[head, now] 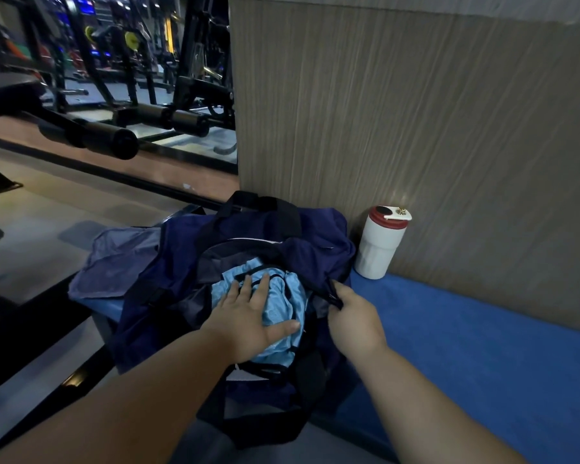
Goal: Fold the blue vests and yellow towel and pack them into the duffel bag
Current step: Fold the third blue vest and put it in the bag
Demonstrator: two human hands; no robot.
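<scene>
Pressing hand: the left hand (248, 316) lies flat with straight, spread fingers on the vest (283, 306); it grasps nothing.
Pulling hand: the right hand (355, 316), at 3 o'clock of the left, pinches a black tab (334, 291) on the bag's rim. I cannot tell whether this is a zip pull or a strap end.
Vest: light blue, bunched in the open mouth of the bag (181, 262) under the left palm, and rumpled rather than flat.
Bag: dark blue, slumped on the blue tabletop (482, 329), with its handles lying at 12 o'clock.
Cloth (114, 262): a greyish piece outside the bag at 9 o'clock. Its colour is unsure in this dim light, and no yellow towel is plainly seen.
Tumbler (379, 246): white with a red lid, upright just beside the bag at 2 o'clock.
Risk, snag: if the tab is a zip pull, drawing it shut over the bulging vest could catch fabric in the teeth.
Risk, fold: hard pressing may crumple the vest further.
Risk, tumbler: a tug toward 3 o'clock could drag the soft bag into the tumbler and tip it.
Risk, omission: closing now may leave the cloth unpacked.
</scene>
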